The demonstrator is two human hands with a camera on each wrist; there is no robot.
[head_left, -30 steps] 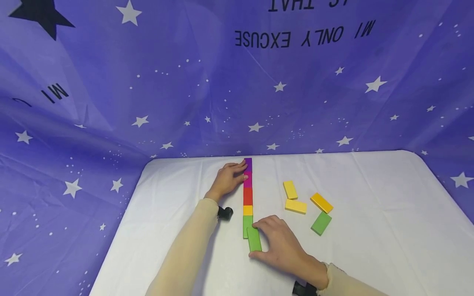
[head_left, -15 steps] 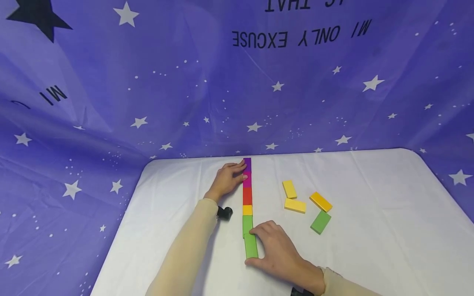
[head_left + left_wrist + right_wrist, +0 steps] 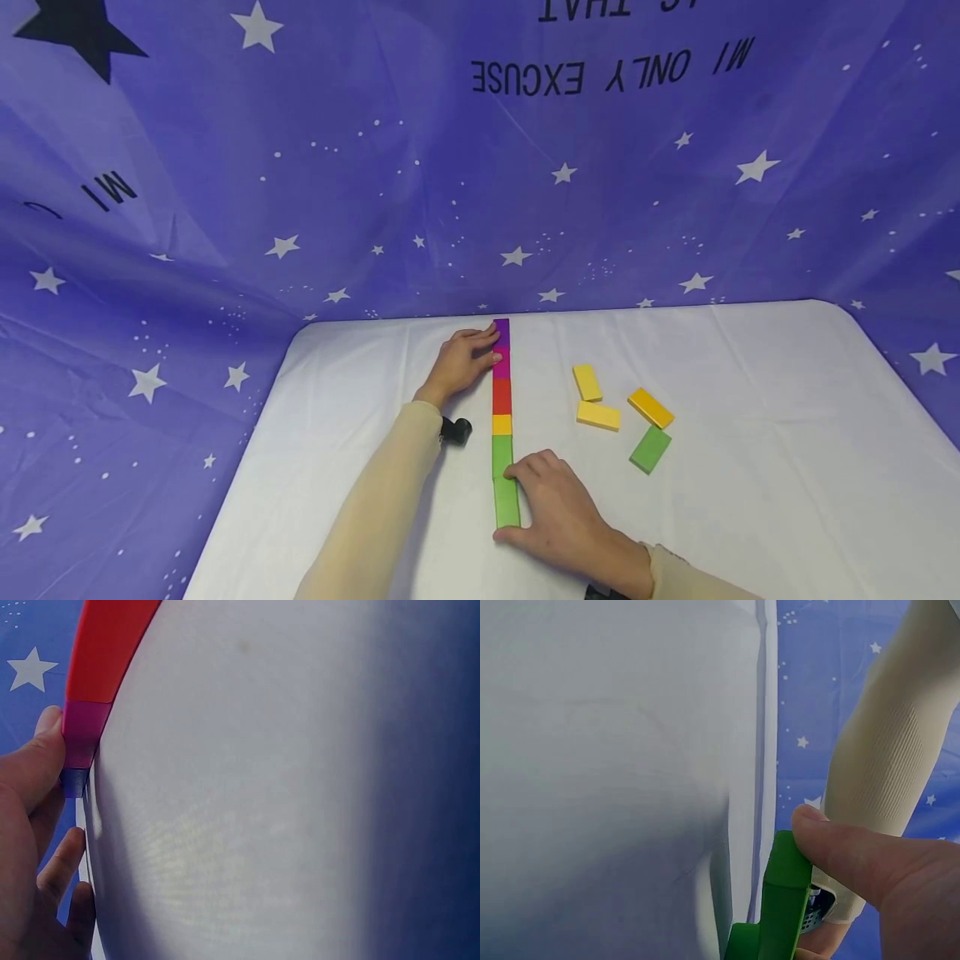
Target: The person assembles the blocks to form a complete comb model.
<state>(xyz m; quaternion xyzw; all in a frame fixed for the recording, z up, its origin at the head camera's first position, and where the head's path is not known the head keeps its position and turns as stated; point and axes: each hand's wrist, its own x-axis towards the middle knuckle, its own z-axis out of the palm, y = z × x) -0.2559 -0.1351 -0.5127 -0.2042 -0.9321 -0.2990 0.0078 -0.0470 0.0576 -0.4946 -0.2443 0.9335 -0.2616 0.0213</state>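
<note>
Ten blocks on the white-covered bench. Six in a row, far to near: purple block, magenta block, red block, orange-yellow block, middle green block, near green block, the last slightly offset right; can't tell if it sits flat. Four loose, right of row: upper yellow block, lower yellow block just beside it, orange block, loose green block at its near corner. Starry purple cloth behind. Right hand is between row's near end and loose green block; partly open, pinching near green block endwise, thumb at near end. Left hand: fingers relaxed, touching purple and magenta sides.
</note>
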